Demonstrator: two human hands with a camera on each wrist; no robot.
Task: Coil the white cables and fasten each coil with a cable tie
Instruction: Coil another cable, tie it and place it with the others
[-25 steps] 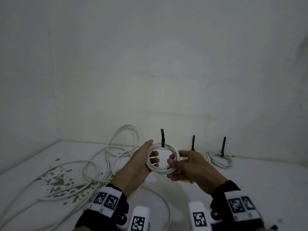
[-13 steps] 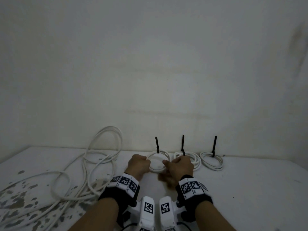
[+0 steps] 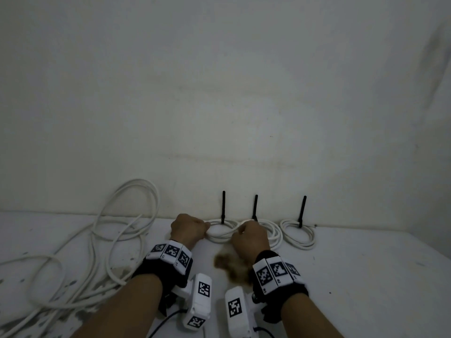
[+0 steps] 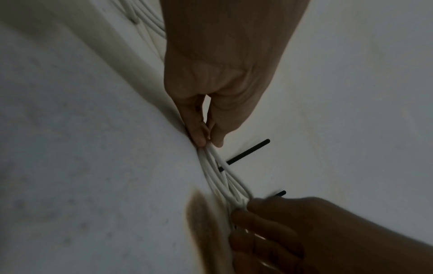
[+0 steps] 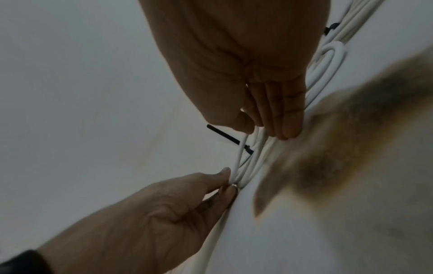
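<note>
A small white cable coil (image 3: 220,236) lies on the white table by the wall, its black cable tie (image 3: 223,206) standing upright. My left hand (image 3: 206,228) pinches the coil's left side, thumb against finger (image 4: 206,141). My right hand (image 3: 240,230) pinches its right side (image 5: 255,129). In the wrist views the coil's strands (image 4: 219,174) stretch between the two hands, with the tie (image 5: 225,137) sticking out behind them. Two more tied coils sit to the right: one (image 3: 274,234) touching my right hand, another (image 3: 299,236) further along.
Long loose white cables (image 3: 114,237) sprawl over the left of the table, one loop leaning on the wall. A brown stain (image 3: 229,264) marks the table (image 3: 366,276) under my right wrist. The wall stands directly behind the coils.
Both hands carried the tied coil away from me and set it down by the wall, left of the other two coils. In the last half second they hardly moved.
</note>
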